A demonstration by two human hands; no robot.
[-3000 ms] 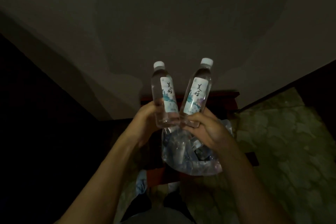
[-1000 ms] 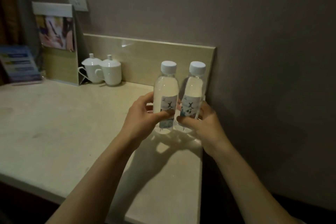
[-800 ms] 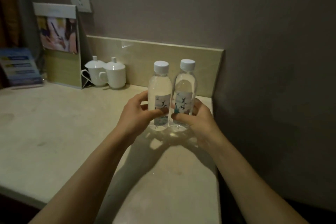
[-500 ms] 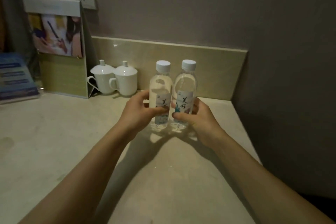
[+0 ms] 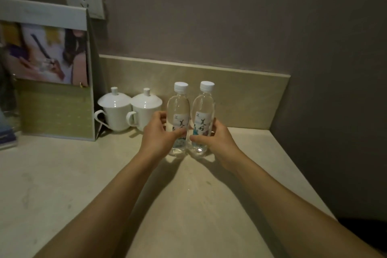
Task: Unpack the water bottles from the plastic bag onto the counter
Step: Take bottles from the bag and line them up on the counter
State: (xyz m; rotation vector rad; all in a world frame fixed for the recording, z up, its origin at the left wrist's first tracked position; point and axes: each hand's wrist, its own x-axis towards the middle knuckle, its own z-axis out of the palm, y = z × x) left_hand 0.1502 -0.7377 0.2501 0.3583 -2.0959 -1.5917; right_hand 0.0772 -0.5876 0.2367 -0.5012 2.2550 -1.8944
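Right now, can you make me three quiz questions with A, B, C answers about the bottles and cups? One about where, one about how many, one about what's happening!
1. Where are the lidded cups?
A. Left of the bottles
B. Right of the bottles
C. On the floor

2. How many water bottles?
A. One
B. Two
C. Four

3. What are the bottles doing?
A. Lying down
B. Standing, gripped
C. Open, pouring

Answers:
1 A, they sit left of the left bottle.
2 B, the left bottle and right bottle are all.
3 B, the left hand and right hand each wrap one capped bottle upright on the counter.
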